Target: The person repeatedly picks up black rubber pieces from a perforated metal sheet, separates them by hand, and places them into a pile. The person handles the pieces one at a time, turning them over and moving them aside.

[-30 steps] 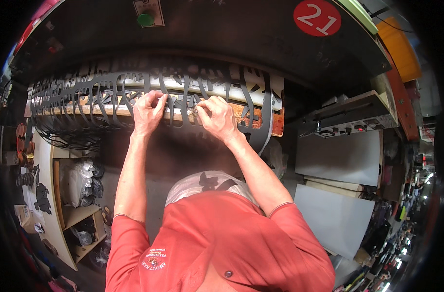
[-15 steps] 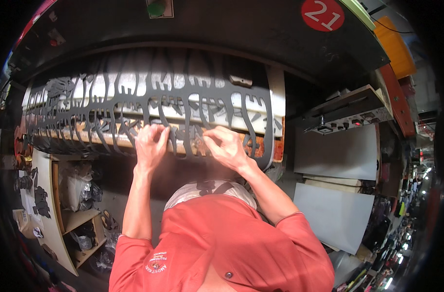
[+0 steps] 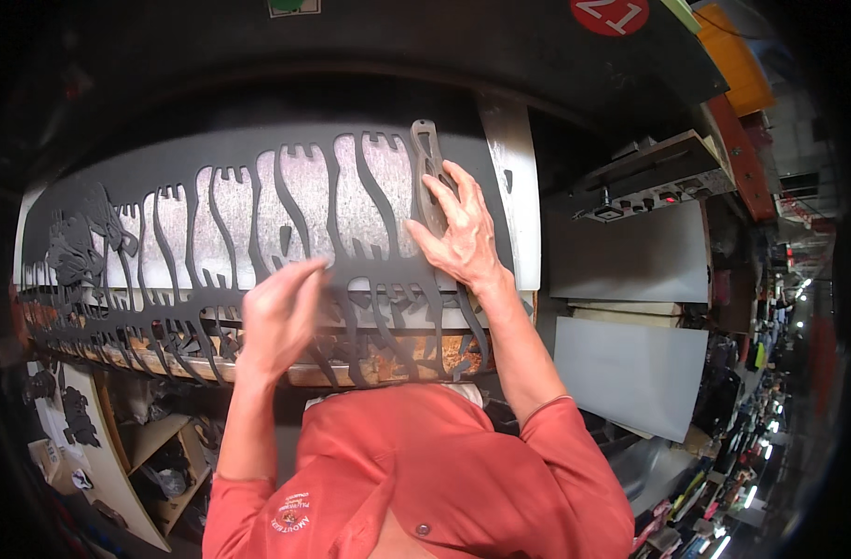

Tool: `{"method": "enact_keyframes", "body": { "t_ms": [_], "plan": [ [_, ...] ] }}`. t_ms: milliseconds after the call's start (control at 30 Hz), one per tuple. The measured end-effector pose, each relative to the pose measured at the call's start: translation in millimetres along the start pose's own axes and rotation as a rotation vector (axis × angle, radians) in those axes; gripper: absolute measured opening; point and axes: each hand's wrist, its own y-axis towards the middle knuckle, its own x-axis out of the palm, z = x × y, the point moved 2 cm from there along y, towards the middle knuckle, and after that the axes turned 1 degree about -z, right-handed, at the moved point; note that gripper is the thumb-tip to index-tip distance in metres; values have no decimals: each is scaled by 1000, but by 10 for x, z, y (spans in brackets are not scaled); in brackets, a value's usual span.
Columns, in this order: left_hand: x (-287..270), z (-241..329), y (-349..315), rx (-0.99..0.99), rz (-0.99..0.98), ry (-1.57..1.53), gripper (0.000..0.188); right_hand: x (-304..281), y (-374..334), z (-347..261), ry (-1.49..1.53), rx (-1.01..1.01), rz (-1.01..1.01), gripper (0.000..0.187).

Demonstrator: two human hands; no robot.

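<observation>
A dark grey sheet (image 3: 370, 270), cut through with rows of curved, toothed openings, lies across the pale work surface. At its right part, a narrow metal cutting die (image 3: 426, 140) with a hole at its far end stands on the sheet. My right hand (image 3: 463, 233) grips the die, thumb on one side and fingers on the other. Left of it, my left hand (image 3: 284, 312) hovers over the sheet, blurred, thumb and fingers closed together. Whatever may be between those fingertips cannot be made out. Dark cut pieces (image 3: 85, 233) are heaped at the sheet's left.
A black machine beam (image 3: 379, 47) spans the far side above the surface. To the right is a control box (image 3: 654, 191) with knobs and a red light, above grey boards (image 3: 626, 368). Wooden shelves (image 3: 169, 438) with bags stand at lower left. Loose offcuts lie along the near edge.
The sheet now lies farther over the work surface. My right hand has gone from the near edge out to the die and taken hold of it. My left hand stays close to the near side.
</observation>
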Motion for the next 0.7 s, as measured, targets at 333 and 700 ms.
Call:
{"method": "enact_keyframes", "body": {
  "t_ms": [333,700],
  "plan": [
    [1353,-22,826,218,57,85,59,58,-55,132,224,99,66,58],
    [1365,49,816,280,-57,314,52,-660,390,799,1969,771,-29,50]
  ]
}}
